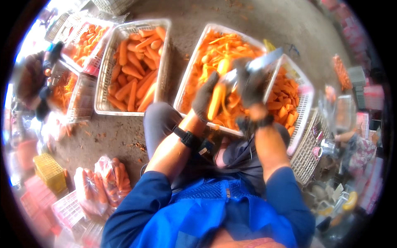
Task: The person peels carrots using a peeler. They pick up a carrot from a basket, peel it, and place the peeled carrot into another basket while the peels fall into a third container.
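My left hand (204,99), in a dark glove, grips a carrot (216,101) over a white plastic crate (189,66) full of orange peelings and carrots. My right hand (252,82), gloved and blurred by motion, holds a tool with a broad metal blade (266,60), probably a knife or peeler; its exact kind is unclear. Another light crate (102,77) on the left holds whole carrots (131,69). Cut carrot pieces (283,102) fill a white crate (305,108) on the right.
Bagged carrots (93,192) lie behind on the left near a yellow crate (51,173). A co-worker's gloved hands (45,93) show at far left beside crates of carrots. An empty-looking lattice crate (307,158) and a cup (317,152) are at right. Peelings litter the concrete floor (108,136).
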The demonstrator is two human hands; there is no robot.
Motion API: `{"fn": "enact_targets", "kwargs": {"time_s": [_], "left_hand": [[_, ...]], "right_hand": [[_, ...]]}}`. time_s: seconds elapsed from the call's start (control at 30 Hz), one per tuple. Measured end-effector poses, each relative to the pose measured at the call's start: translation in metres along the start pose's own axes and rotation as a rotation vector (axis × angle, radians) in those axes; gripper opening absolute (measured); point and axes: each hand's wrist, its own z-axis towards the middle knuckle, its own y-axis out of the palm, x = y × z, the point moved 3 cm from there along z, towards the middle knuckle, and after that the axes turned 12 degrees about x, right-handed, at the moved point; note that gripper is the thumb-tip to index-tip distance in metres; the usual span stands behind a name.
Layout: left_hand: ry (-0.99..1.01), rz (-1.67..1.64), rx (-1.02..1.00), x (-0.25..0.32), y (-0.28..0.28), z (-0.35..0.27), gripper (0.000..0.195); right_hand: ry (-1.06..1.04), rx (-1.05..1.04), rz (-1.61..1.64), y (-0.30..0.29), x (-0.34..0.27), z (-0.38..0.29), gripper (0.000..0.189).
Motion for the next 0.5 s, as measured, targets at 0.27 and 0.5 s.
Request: {"fn": "enact_targets", "kwargs": {"time_s": [0.27,0.5], "left_hand": [[0.213,0.285,-0.034,0.000,-0.010,0.016,0.039],[0.374,0.797,0.213,0.007,-0.005,0.016,0.046]], "right_hand": [[0.324,0.067,0.185,-0.021,0.048,0.062,0.042],[-0.177,-0.318,0.039,-0.037,0.033,-0.013,0.027]]}}
